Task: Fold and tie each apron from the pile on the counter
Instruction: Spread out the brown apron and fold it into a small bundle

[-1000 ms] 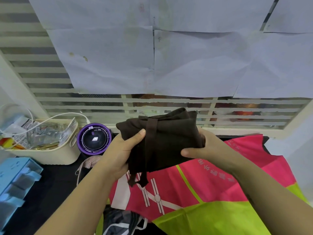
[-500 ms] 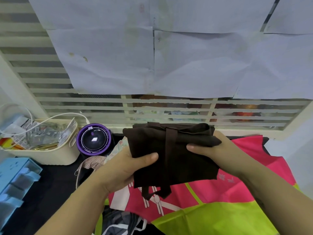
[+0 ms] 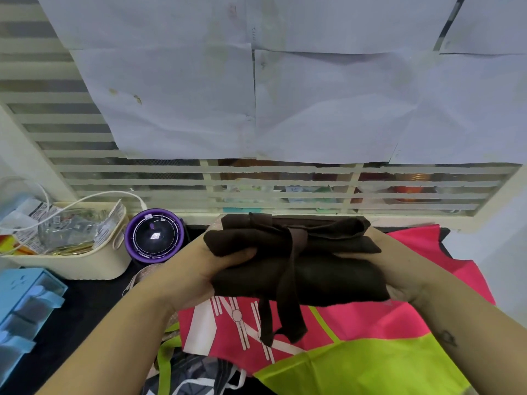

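Note:
A dark brown apron [image 3: 322, 272], folded into a bundle and tied round the middle with its own strap, is held flat above the counter. Two strap ends dangle below it. My left hand [image 3: 196, 269] grips the bundle's left end, thumb on top. My right hand [image 3: 399, 269] holds the right end, fingers mostly hidden under the cloth. Beneath lies a pink and lime-green apron [image 3: 356, 346] spread on the counter, with a grey patterned apron [image 3: 196, 374] partly showing at the bottom.
A cream basket [image 3: 85, 263] of clutter and a purple round gadget [image 3: 155, 236] stand at the left back. Blue plastic drawers [image 3: 22, 306] sit at the far left. A slatted window with paper sheets runs behind the dark counter [image 3: 85, 309].
The brown bundle has tipped from upright to lying flat and moved lower and to the right. Both hands shifted with it and kept their hold.

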Demonstrator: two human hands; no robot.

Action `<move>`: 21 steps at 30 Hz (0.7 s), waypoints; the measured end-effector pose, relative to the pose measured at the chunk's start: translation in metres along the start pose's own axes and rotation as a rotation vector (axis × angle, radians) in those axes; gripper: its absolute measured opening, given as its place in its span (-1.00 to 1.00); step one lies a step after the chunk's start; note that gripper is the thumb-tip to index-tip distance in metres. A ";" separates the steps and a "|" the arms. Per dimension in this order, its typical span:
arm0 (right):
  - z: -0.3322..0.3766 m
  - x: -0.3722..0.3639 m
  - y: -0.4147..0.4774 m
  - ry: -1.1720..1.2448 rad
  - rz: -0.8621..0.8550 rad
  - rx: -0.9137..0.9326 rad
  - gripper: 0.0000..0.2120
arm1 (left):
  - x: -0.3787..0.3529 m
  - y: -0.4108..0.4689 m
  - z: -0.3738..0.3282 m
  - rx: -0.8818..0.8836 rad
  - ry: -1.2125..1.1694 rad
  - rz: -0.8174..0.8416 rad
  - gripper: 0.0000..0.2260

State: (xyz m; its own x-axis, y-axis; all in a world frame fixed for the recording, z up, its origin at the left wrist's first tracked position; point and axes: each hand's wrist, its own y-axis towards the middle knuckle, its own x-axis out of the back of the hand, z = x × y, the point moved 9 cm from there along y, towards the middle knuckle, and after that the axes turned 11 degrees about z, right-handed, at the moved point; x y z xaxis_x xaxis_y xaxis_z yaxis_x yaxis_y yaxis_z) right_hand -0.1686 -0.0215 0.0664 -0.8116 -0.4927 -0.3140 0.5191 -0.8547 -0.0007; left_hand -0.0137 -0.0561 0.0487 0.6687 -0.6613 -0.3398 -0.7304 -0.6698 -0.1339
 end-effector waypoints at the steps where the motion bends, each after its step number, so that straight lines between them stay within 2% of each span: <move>1: -0.001 -0.002 0.001 0.052 0.040 0.029 -0.77 | 0.004 0.000 0.002 -0.009 -0.017 -0.007 -0.79; 2: -0.001 -0.006 0.001 0.104 0.068 0.038 -0.76 | 0.005 0.000 0.003 -0.001 -0.036 -0.026 -0.84; 4: -0.008 -0.003 0.001 0.161 0.080 0.031 -0.79 | 0.008 0.001 0.009 0.018 -0.078 -0.047 -0.75; 6: -0.020 0.008 0.004 0.161 0.070 -0.018 -0.83 | 0.002 0.002 0.011 0.027 -0.093 0.000 -0.74; 8: -0.026 0.014 0.005 0.156 0.055 -0.053 -0.73 | -0.003 0.001 0.014 0.044 -0.072 0.053 -0.75; 10: -0.017 0.022 0.005 -0.025 -0.014 -0.009 -0.90 | 0.003 0.000 0.018 0.085 -0.045 0.084 -0.81; 11: -0.010 0.025 0.004 -0.115 -0.033 0.016 -0.81 | 0.007 -0.001 0.022 0.113 -0.063 0.132 -0.84; 12: -0.001 0.023 0.005 -0.199 -0.051 0.016 -0.63 | 0.006 -0.005 0.020 0.142 -0.104 0.201 -0.81; 14: 0.005 0.021 0.005 -0.316 -0.029 0.000 -0.41 | 0.004 -0.005 0.018 0.174 -0.135 0.296 -0.70; 16: 0.009 0.016 0.009 -0.436 0.019 -0.026 -0.35 | 0.005 -0.003 0.016 0.241 0.052 0.256 -0.72; 18: 0.007 0.012 0.013 -0.548 0.057 -0.050 -0.31 | 0.002 0.004 0.011 0.277 0.349 0.229 -0.84; 21: 0.000 0.009 0.016 -0.609 0.089 -0.073 -0.30 | -0.013 0.010 -0.005 0.254 0.672 0.273 -0.77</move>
State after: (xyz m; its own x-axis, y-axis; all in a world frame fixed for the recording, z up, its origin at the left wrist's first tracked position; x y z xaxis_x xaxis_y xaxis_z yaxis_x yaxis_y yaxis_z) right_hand -0.1676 -0.0398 0.0640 -0.7603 -0.5848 0.2828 0.5915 -0.8032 -0.0707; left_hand -0.0288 -0.0557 0.0568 0.3417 -0.9096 0.2365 -0.8368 -0.4090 -0.3640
